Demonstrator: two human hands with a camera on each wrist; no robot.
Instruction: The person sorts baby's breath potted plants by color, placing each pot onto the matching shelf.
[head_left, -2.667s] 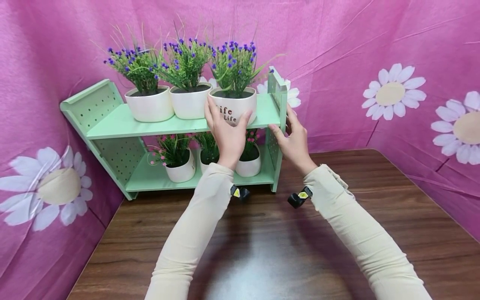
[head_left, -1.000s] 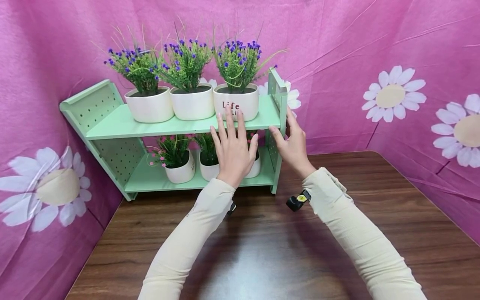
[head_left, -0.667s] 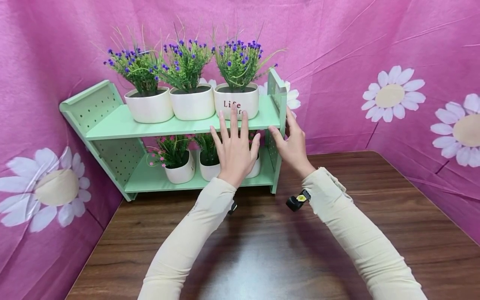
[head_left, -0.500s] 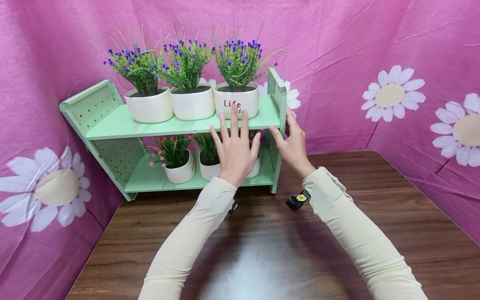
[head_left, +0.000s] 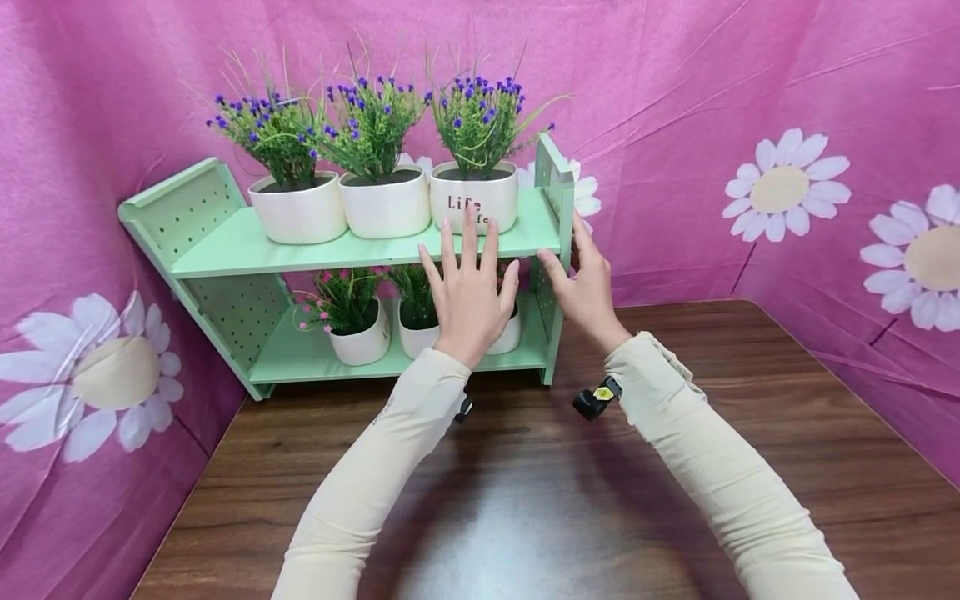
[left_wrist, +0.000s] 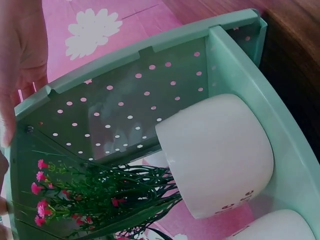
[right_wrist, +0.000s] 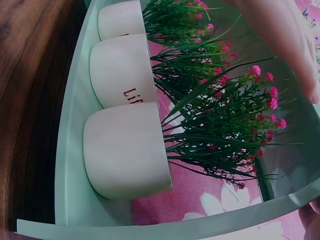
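My left hand (head_left: pixel 472 304) has its fingers straight and spread, tips against the lower front of a white flowerpot (head_left: pixel 501 200) with purple flowers and "Life" lettering. This pot stands upright at the right of the upper board of a mint-green two-tier shelf (head_left: pixel 225 250). My right hand (head_left: pixel 587 292) grips the shelf's right side panel, thumb at the front edge and fingers round the outer side. Behind and below the left hand, white pots (head_left: pixel 362 343) with pink flowers stand on the lower tier; the hand partly hides the rightmost one, a white pot (left_wrist: pixel 220 155) in the left wrist view.
Two more purple-flowered pots, a left one (head_left: pixel 296 212) and a middle one (head_left: pixel 384 204), stand on the upper board. The shelf rests at the back of a brown wooden table (head_left: pixel 525 500). A pink daisy-print cloth (head_left: pixel 660 167) hangs behind and at the sides.
Earlier the left hand held the right upper pot by its front and left side; now it is flattened against the front. The pot has shifted slightly right and back. My right hand stays put.
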